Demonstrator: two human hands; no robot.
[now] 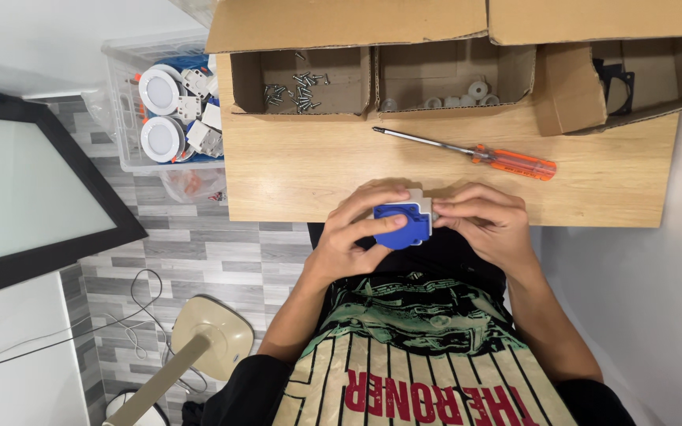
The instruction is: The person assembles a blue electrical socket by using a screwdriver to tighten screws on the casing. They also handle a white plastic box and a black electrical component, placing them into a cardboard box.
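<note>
Both of my hands hold one small blue and grey socket unit [404,222] over the near edge of the wooden table [301,173]. My left hand [350,233] wraps its left side, thumb across the blue face. On the right, my right hand [489,222] pinches the grey edge with its fingertips. An orange-handled screwdriver [475,153] lies on the table just beyond my hands, its tip pointing left.
Open cardboard boxes line the far edge: one with screws [294,88], one with white round parts [455,96], one with black frames [617,83]. A clear bin of white lamps [169,110] stands left of the table. A stool [207,335] and cables lie on the floor.
</note>
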